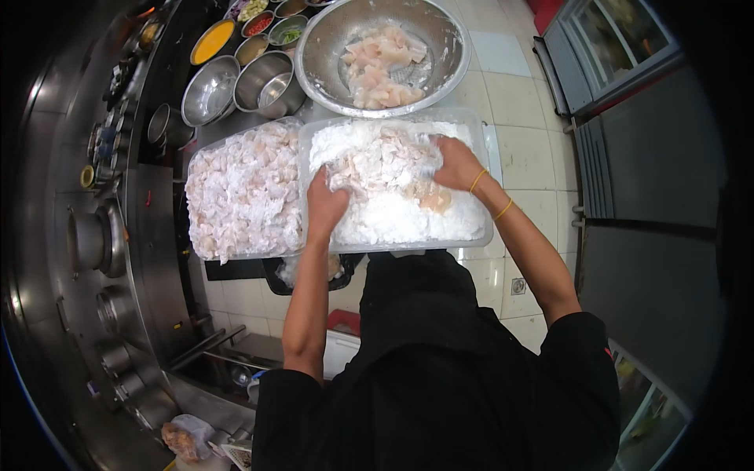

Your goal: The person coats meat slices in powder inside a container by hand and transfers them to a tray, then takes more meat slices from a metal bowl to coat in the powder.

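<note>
Both my hands are in a clear plastic tub [481, 235] of white flour [377, 226]. A heap of flour-coated pale raw meat pieces [382, 163] lies between them; whether it is chicken or fish I cannot tell. My left hand [328, 202] is at the heap's left side, thumb showing and fingers curled in among the pieces. From the right, my right hand [458, 163] cups the heap, its fingertips blurred and partly hidden in flour. A few less coated pieces [430, 196] show near my right hand.
Left of the tub stands a second tub full of floured pieces [245, 188]. A large metal bowl [459, 59] with uncoated raw pieces stands beyond. Steel bowls [210, 90] and a bowl of yellow liquid [212, 42] sit at the upper left. A fridge [609, 47] stands right.
</note>
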